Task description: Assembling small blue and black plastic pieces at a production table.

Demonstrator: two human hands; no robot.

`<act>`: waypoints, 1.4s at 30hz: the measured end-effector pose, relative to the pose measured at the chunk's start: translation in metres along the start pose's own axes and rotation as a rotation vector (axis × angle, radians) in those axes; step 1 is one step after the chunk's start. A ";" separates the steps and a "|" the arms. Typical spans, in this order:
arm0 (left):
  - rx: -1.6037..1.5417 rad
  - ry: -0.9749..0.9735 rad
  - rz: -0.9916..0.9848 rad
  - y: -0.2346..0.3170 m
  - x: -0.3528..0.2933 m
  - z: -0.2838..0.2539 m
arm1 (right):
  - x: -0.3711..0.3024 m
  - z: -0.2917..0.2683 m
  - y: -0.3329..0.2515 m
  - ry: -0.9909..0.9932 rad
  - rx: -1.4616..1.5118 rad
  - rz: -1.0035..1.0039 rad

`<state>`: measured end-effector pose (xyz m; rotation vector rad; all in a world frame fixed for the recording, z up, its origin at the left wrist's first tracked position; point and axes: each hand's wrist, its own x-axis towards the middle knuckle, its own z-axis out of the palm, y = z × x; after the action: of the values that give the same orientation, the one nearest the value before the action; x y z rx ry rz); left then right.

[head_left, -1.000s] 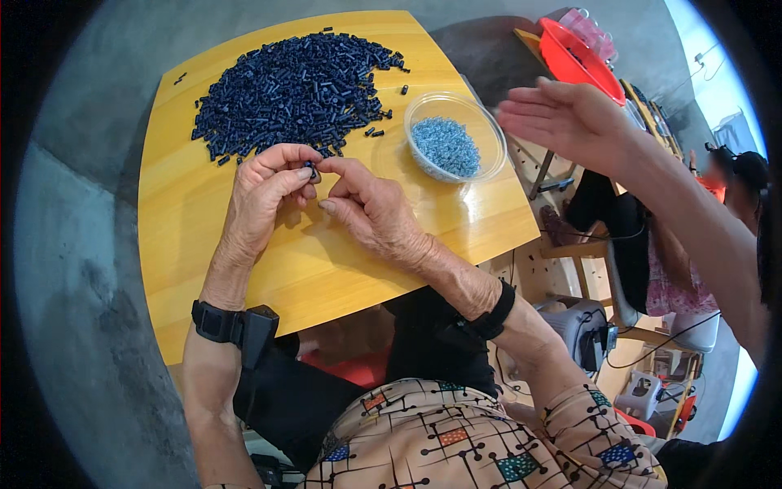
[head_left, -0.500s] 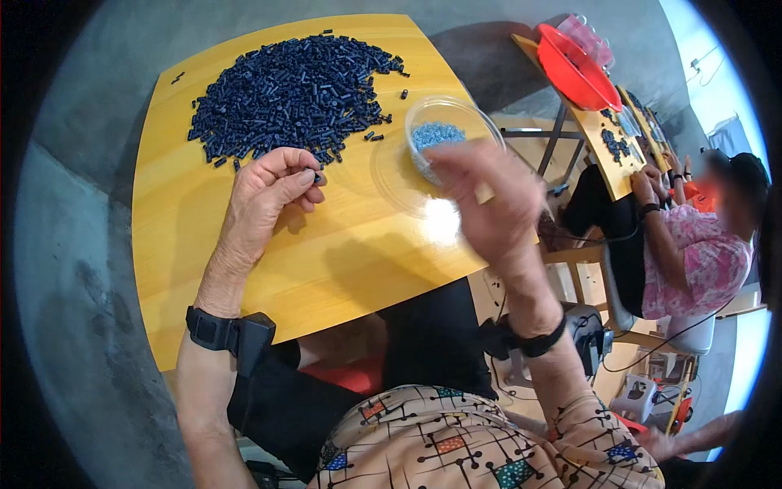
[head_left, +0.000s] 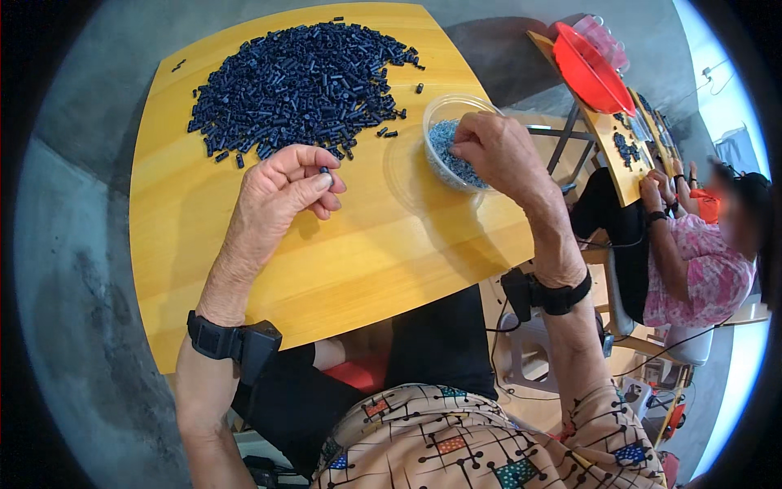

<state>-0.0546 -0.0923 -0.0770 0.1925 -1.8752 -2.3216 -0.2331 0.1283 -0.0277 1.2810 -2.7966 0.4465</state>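
Observation:
My left hand (head_left: 281,194) is closed above the table, thumb and forefinger pinching a small dark-blue cylindrical piece (head_left: 325,170). Just beyond it spreads a large heap of similar dark-blue cylinders (head_left: 301,85). My right hand (head_left: 498,153) reaches over a round clear plastic tub (head_left: 461,99), its fingertips pressed together at the small translucent light-blue pieces (head_left: 445,147) inside. Whether anything is between those fingertips is hidden.
The yellow wooden table (head_left: 350,261) ends near my lap. Some loose dark cylinders (head_left: 388,132) lie by the tub. To the right, a co-worker in a pink patterned shirt (head_left: 700,269) sits at another table holding a red basin (head_left: 593,69).
My right hand has moved from a blur before the tub to its far right side, fingertips now down at the contents. My left hand keeps its pinch, turned slightly.

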 end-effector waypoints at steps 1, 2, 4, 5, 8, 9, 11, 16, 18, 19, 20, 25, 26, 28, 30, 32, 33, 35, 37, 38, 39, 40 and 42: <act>0.000 0.003 -0.003 -0.001 0.000 0.000 | 0.000 0.001 0.001 -0.003 0.002 -0.002; 0.012 -0.010 0.018 -0.001 0.001 0.001 | -0.002 0.001 0.004 0.005 0.113 0.013; 0.024 -0.022 0.037 -0.001 0.001 0.002 | -0.003 0.001 0.008 0.012 0.226 0.028; 0.020 -0.019 0.046 0.000 0.001 0.003 | -0.004 0.002 0.010 0.083 0.244 0.006; 0.009 -0.010 0.045 0.001 0.001 0.006 | -0.007 0.002 0.016 0.167 0.366 0.029; 0.001 -0.002 0.037 0.002 0.001 0.006 | -0.008 0.001 0.017 0.181 0.471 0.072; 0.003 -0.004 0.027 0.002 -0.001 0.005 | -0.012 -0.003 0.012 0.173 0.604 0.117; -0.059 0.024 -0.005 -0.002 -0.002 0.003 | -0.032 -0.009 -0.013 0.256 1.032 0.191; -0.109 0.012 0.008 -0.002 0.000 0.005 | -0.042 -0.005 -0.037 0.217 1.161 0.160; -0.094 0.028 -0.002 -0.002 -0.002 0.003 | -0.045 0.001 -0.051 0.178 1.279 0.131; -0.089 0.030 0.011 0.000 -0.003 0.005 | -0.049 0.005 -0.065 0.131 1.295 0.076; -0.072 0.034 0.010 0.002 -0.004 0.009 | -0.044 0.034 -0.096 -0.048 1.359 0.131; -0.067 0.025 0.034 0.001 -0.004 0.008 | -0.041 0.039 -0.097 -0.077 1.435 0.162; -0.050 0.036 0.048 -0.001 -0.004 0.007 | -0.038 0.047 -0.098 -0.114 1.517 0.193; -0.034 0.038 0.063 -0.001 -0.004 0.008 | -0.037 0.052 -0.097 -0.137 1.617 0.250; 0.109 0.049 0.073 0.001 -0.007 0.010 | -0.038 0.051 -0.096 -0.178 1.649 0.283; 0.111 0.048 0.067 0.002 -0.008 0.011 | -0.040 0.051 -0.096 -0.215 1.674 0.316; 0.176 0.049 0.124 0.004 -0.008 0.011 | -0.040 0.057 -0.095 -0.222 1.748 0.339; 0.188 0.037 0.144 0.001 -0.007 0.009 | -0.041 0.061 -0.094 -0.223 1.819 0.357; 0.200 0.030 0.164 0.000 -0.006 0.008 | -0.041 0.064 -0.094 -0.224 1.839 0.355; 0.201 0.028 0.165 0.000 -0.006 0.008 | -0.041 0.066 -0.093 -0.223 1.859 0.353; 0.125 0.026 0.124 0.000 -0.007 0.008 | -0.041 0.067 -0.093 -0.220 1.861 0.352; 0.055 0.024 0.083 0.000 -0.007 0.008 | -0.041 0.070 -0.094 -0.263 1.947 0.360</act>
<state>-0.0488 -0.0837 -0.0750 0.1454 -1.8991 -2.2064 -0.1300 0.0815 -0.0778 0.5310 -1.9786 3.5226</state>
